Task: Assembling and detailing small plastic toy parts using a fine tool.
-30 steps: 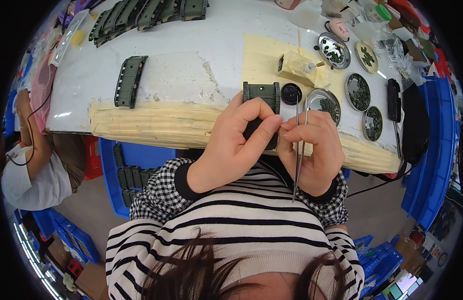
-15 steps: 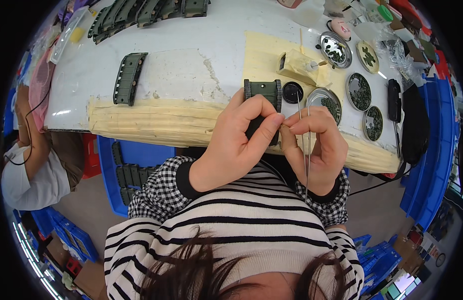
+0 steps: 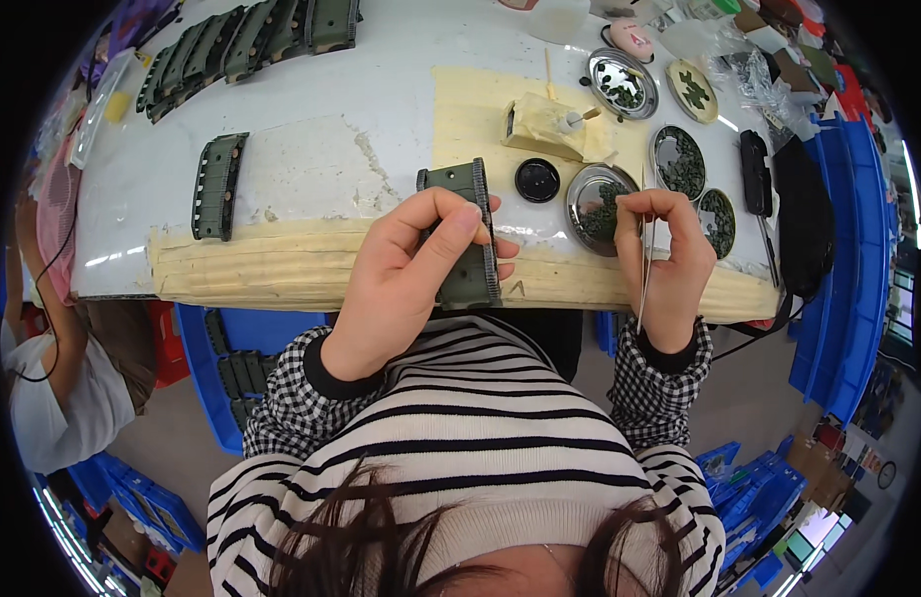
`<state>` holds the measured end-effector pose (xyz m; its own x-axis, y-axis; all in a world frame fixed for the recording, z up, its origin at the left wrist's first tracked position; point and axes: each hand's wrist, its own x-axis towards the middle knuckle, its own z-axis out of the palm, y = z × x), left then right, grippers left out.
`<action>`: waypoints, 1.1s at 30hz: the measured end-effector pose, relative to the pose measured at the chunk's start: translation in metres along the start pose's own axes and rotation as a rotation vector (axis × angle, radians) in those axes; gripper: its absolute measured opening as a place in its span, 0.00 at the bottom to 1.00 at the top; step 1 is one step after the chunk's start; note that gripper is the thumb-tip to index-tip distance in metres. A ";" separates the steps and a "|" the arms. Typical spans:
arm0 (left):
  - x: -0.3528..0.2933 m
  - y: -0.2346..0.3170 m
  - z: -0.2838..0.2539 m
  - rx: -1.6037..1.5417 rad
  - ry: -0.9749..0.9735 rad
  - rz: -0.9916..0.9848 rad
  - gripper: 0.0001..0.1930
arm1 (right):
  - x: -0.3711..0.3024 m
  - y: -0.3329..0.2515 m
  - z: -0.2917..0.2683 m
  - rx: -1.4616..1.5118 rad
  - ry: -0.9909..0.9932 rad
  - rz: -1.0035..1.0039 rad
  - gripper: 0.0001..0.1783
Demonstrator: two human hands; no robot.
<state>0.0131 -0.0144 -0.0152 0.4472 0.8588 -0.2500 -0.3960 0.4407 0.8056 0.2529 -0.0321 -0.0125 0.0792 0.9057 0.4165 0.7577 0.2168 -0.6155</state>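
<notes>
My left hand (image 3: 389, 279) is closed round a dark green model tank hull (image 3: 464, 284) with ridged tracks along its long sides. The thumb lies across the hull, and fingertips come round its right side. My right hand (image 3: 679, 261) holds metal tweezers (image 3: 646, 274), which lie along the palm. Its thumb and forefinger are at the right side of a round metal dish (image 3: 576, 199) of small dark green parts. Whether those fingertips touch a part is too small to tell. A small black round dish (image 3: 537, 180) sits between the hull and the metal dish.
A yellow-wrapped block (image 3: 550, 127) with a stick in it stands beyond the dishes. More dishes of green parts (image 3: 679, 164) stand at the right, by a black tool (image 3: 755, 174). Another hull (image 3: 218, 187) lies at left, with several in a far row (image 3: 246, 45). A person (image 3: 72, 388) sits at left.
My hands have come apart. The right one has moved right to the metal dish with the tweezers; the left has shifted left and tilted the hull. The whole view has shifted slightly.
</notes>
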 end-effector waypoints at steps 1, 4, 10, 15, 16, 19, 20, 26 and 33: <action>0.000 0.000 0.001 -0.013 0.009 -0.011 0.12 | 0.000 0.002 -0.001 0.001 0.003 0.009 0.10; -0.001 0.002 0.000 -0.045 -0.005 -0.049 0.12 | -0.001 0.002 -0.002 0.035 0.017 0.037 0.10; -0.001 0.002 0.001 -0.093 -0.015 -0.046 0.12 | -0.005 -0.033 -0.011 0.435 -0.088 0.150 0.17; -0.003 0.004 0.010 -0.108 -0.092 -0.016 0.15 | -0.002 -0.054 0.001 0.712 -0.322 0.054 0.14; -0.004 0.003 0.007 -0.091 -0.120 -0.001 0.14 | 0.001 -0.053 0.003 0.730 -0.385 -0.031 0.13; -0.003 -0.001 0.000 -0.084 -0.197 0.005 0.13 | 0.008 -0.060 0.004 0.752 -0.382 -0.035 0.11; -0.003 -0.001 -0.001 -0.115 -0.215 -0.016 0.14 | 0.008 -0.061 0.004 0.758 -0.386 -0.029 0.11; -0.003 -0.004 -0.001 -0.170 -0.234 -0.046 0.15 | 0.008 -0.062 0.007 0.767 -0.389 0.006 0.10; -0.003 -0.003 -0.001 -0.138 -0.242 -0.047 0.16 | 0.008 -0.061 0.009 0.760 -0.382 0.008 0.10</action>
<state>0.0119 -0.0182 -0.0178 0.6397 0.7566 -0.1358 -0.4684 0.5238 0.7115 0.2016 -0.0350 0.0225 -0.2448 0.9395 0.2396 0.1059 0.2715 -0.9566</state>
